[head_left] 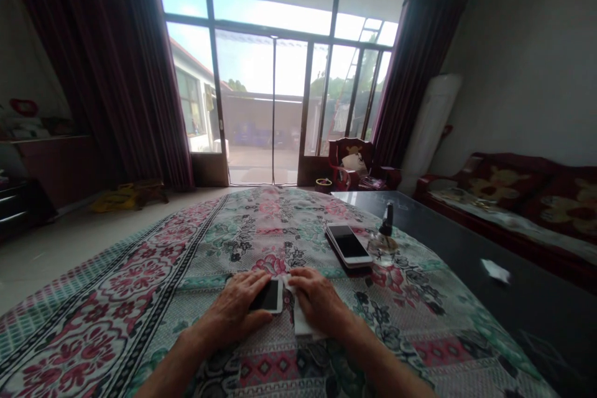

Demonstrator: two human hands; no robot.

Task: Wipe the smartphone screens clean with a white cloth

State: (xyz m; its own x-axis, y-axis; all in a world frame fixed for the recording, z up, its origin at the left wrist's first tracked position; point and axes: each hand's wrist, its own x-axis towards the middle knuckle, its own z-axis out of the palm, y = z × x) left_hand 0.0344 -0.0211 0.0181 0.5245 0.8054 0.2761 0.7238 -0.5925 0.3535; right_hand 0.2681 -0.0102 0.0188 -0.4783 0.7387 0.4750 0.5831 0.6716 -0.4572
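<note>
A white smartphone point(273, 296) with a dark screen lies flat on the patterned tablecloth point(219, 336). My left hand point(237, 306) grips it from the left, thumb along the near edge and fingers at the far edge, so its left part is covered. My right hand point(319, 302) is closed on a white tissue point(304, 324), with the fingertips at the phone's right end. Part of the tissue lies under the palm. Farther right rests another white phone point(351, 245), apparently on top of a second one. A clear bottle point(383, 251) with a black spray top stands beside them.
A dark table surface point(461, 261) with a crumpled white paper point(496, 272) extends on the right. Beyond it are a red wooden sofa point(508, 186) and an armchair point(351, 158). Glass doors point(261, 112) between dark curtains face me, with a yellow item point(114, 198) on the floor at left.
</note>
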